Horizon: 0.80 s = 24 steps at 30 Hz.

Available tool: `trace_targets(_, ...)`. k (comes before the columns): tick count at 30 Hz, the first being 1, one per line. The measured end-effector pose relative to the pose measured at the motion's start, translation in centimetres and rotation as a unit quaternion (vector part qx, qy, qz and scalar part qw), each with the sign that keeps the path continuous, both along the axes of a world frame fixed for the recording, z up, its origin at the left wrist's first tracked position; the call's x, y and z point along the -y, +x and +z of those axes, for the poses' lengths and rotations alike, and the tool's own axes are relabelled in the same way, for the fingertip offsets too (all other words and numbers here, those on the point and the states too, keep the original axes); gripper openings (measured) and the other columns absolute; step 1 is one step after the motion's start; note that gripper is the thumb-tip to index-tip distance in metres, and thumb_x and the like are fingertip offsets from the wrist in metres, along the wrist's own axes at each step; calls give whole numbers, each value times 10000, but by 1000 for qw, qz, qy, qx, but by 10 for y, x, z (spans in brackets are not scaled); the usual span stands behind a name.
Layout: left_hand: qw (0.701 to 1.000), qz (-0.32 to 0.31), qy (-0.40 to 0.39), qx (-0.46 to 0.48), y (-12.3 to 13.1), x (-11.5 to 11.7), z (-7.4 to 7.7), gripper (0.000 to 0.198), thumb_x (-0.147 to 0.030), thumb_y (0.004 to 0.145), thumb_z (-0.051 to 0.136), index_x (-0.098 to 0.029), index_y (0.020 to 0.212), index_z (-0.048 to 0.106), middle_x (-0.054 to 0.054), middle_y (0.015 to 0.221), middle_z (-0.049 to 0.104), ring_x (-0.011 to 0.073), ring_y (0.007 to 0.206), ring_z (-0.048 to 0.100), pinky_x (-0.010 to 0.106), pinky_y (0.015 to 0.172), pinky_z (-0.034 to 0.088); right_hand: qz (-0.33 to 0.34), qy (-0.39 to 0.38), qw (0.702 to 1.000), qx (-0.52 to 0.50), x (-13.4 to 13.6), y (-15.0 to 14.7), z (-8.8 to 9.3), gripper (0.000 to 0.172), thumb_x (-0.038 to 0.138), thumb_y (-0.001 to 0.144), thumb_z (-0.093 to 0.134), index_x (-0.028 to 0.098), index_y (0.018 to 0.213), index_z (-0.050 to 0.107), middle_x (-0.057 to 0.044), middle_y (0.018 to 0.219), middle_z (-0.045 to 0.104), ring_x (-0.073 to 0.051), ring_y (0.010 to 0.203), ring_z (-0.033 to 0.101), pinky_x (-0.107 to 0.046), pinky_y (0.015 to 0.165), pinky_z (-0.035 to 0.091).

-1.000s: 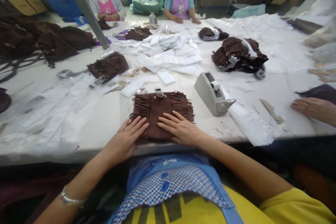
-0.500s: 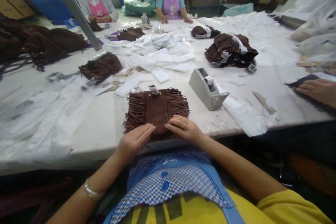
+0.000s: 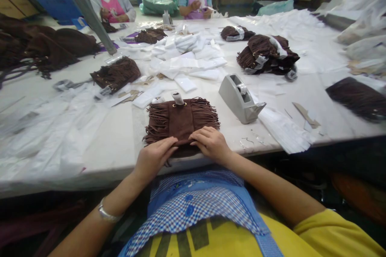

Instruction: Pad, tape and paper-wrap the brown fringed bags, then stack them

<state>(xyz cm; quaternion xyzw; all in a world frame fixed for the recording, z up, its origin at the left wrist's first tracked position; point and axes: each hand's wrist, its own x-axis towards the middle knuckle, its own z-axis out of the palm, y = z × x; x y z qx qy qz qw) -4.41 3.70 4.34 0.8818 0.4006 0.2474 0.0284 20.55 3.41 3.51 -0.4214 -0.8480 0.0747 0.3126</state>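
A dark brown fringed bag (image 3: 181, 122) lies at the table's front edge, with two small gold rings and a wrapped piece standing up at its top. My left hand (image 3: 157, 154) grips the bag's near edge at the left, fingers together. At the right of the same edge, my right hand (image 3: 211, 142) pinches the brown material, which is slightly folded up between the two hands. Just right of the bag stands a grey tape dispenser (image 3: 239, 98).
White sheets (image 3: 187, 64) and clear plastic bags (image 3: 57, 128) cover much of the table. More brown fringed bags lie at the left (image 3: 116, 74), back right (image 3: 267, 54) and far right (image 3: 357, 96). A slanted metal post (image 3: 87, 12) rises at the left. Two people sit opposite.
My fingers have closed on the bag's near edge, and it is lifted slightly. The other person's hand at the far right is gone. The person opposite has raised their hands, holding something white.
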Motion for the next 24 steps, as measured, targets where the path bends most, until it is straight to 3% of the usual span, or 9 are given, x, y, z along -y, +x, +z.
trace_targets(3,997,-7,83,9,8,4,-2,317,-297,941,594,-204,1242,630,92,1212,704,211,1089,680,338,971,536,-22,-20,999,-21,-1,-3,3,212,323,986,522,184,1007,681,-74,995,725,-211,914,605,-353,859,443)
trace_targets(6,989,-26,142,31,12,1,-3,198,-217,916,625,-215,1105,684,51,1037,748,189,984,693,351,965,526,-23,-42,998,-45,-2,-3,3,171,305,975,548,195,990,678,-61,971,721,-204,915,610,-344,861,456)
trace_targets(9,989,-24,132,54,12,-2,-1,160,-209,898,653,-201,1050,699,39,942,743,168,866,678,307,838,550,2,-19,997,-69,-1,2,2,186,333,959,582,210,1062,677,-55,1029,726,-199,970,629,-362,921,473)
trace_targets(12,991,-37,116,61,12,-2,1,133,-186,891,658,-190,1016,701,36,941,737,172,876,656,335,888,534,63,36,995,-66,-1,7,5,345,397,947,597,225,1245,622,-64,1218,691,-201,1135,617,-431,1111,377)
trace_targets(14,989,-61,124,54,12,0,-1,120,-154,891,648,-188,993,699,33,962,739,183,918,644,367,954,509,101,35,993,-45,-7,8,9,381,400,976,544,227,1313,585,-62,1308,651,-189,1226,582,-431,1166,320)
trace_targets(17,986,-75,143,29,14,4,-6,141,-123,888,634,-179,1003,695,43,996,737,207,968,619,368,942,506,111,-29,993,40,-26,4,13,378,355,1022,439,214,1346,573,-53,1394,590,-197,1353,476,-423,1169,318)
trace_targets(20,988,-71,135,9,16,6,-9,141,-122,894,620,-164,1014,683,58,982,728,214,940,600,350,881,511,74,-65,985,141,-52,-3,11,454,407,1012,443,187,1401,525,-75,1496,475,-261,1437,350,-502,1181,257)
trace_targets(24,990,-97,98,6,15,7,-9,132,-119,918,575,-149,1011,664,77,974,710,206,896,576,328,821,507,14,-70,978,197,-80,-12,6,499,404,1011,425,188,1460,452,-78,1569,356,-282,1471,267,-502,1167,257)
